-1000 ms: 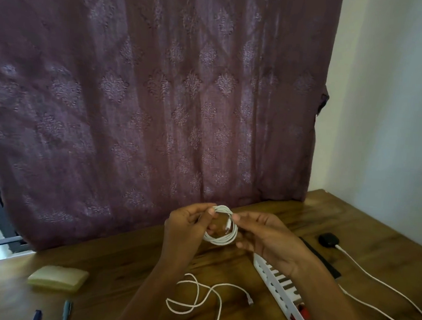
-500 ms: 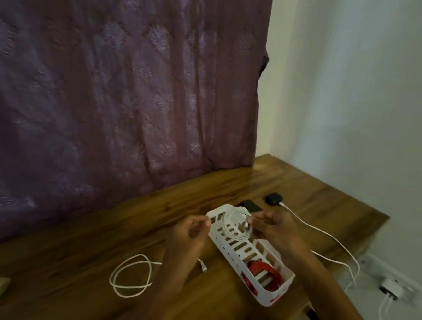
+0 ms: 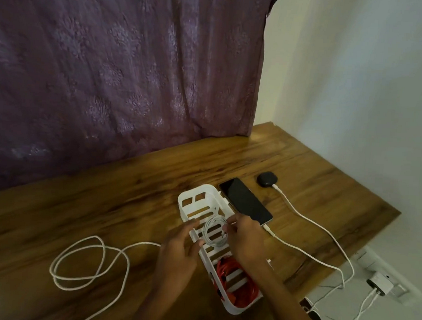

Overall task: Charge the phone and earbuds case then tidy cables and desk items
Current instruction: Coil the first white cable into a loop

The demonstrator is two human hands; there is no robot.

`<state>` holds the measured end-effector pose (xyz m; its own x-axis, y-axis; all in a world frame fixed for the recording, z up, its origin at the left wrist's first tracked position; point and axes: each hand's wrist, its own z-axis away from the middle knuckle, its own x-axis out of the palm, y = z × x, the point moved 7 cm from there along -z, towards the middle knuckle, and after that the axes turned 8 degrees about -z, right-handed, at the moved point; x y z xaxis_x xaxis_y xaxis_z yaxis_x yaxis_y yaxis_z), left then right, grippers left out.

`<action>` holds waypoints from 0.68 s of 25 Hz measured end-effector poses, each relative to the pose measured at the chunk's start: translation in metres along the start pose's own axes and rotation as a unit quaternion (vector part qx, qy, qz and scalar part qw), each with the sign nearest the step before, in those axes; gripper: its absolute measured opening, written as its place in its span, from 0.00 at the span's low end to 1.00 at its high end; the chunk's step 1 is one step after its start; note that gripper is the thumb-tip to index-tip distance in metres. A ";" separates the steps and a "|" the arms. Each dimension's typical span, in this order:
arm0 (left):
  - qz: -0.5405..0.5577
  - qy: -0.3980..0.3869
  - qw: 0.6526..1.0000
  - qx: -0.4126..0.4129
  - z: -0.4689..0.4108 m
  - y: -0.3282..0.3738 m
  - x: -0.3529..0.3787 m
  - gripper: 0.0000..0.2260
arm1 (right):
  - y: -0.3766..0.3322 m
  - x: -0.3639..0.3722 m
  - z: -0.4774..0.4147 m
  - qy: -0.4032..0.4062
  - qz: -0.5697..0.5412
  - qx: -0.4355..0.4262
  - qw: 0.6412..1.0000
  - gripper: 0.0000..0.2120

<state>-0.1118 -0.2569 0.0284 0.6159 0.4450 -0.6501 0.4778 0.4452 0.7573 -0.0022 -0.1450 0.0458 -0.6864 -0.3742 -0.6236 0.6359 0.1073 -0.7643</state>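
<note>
Head view: white basket holds red cable; right hand pinches coiled white cable; left hand open.

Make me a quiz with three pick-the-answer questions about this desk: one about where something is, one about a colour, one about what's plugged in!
1. Where is the phone?
A. beside the basket
B. inside the basket
C. on the floor

2. What colour is the cable at the basket's near end?
A. blue
B. red
C. green

3. The earbuds case is:
A. open
B. in a hand
C. plugged in

Answers: 1 A, it lies on the desk touching the basket's side. 2 B, the coil is red. 3 C, a white cord enters it.
</note>
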 end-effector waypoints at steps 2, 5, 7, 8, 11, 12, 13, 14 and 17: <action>-0.030 0.005 1.000 -0.010 -0.003 -0.005 0.003 0.19 | 0.002 0.008 0.001 -0.003 0.006 -0.001 1.000 0.13; -0.064 0.010 0.998 0.005 -0.006 -0.006 0.006 0.20 | 0.012 0.018 0.001 -0.022 -0.009 0.010 1.000 0.12; -0.063 0.017 0.998 0.017 -0.004 -0.006 0.005 0.19 | 0.020 0.021 0.002 -0.049 -0.005 0.036 0.998 0.14; -0.059 0.019 0.998 0.019 -0.004 -0.007 0.005 0.19 | 0.024 0.024 0.002 -0.069 0.006 0.049 0.996 0.15; -0.053 0.030 0.998 0.024 -0.005 -0.009 0.005 0.19 | 0.032 0.031 -0.003 -0.119 0.042 0.089 0.988 0.18; -0.053 0.033 0.998 0.025 -0.005 -0.009 0.006 0.19 | 0.034 0.034 -0.006 -0.129 0.059 0.102 0.985 0.19; -0.052 0.034 0.998 0.028 -0.005 -0.009 0.006 0.19 | 0.037 0.036 -0.008 -0.143 0.080 0.119 0.979 0.20; -0.050 0.035 0.998 0.030 -0.004 -0.009 0.007 0.19 | 0.039 0.038 -0.010 -0.162 0.104 0.142 0.971 0.21; -0.046 0.035 0.998 0.027 -0.004 -0.010 0.007 0.19 | 0.042 0.037 -0.012 -0.202 0.148 0.205 0.946 0.24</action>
<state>-0.1148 -0.2551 0.0158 0.5237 0.4583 -0.7181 0.5646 0.4446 0.6954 -0.0055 -0.1433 -0.0117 -0.3185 -0.7139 -0.6237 0.9193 -0.0722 -0.3868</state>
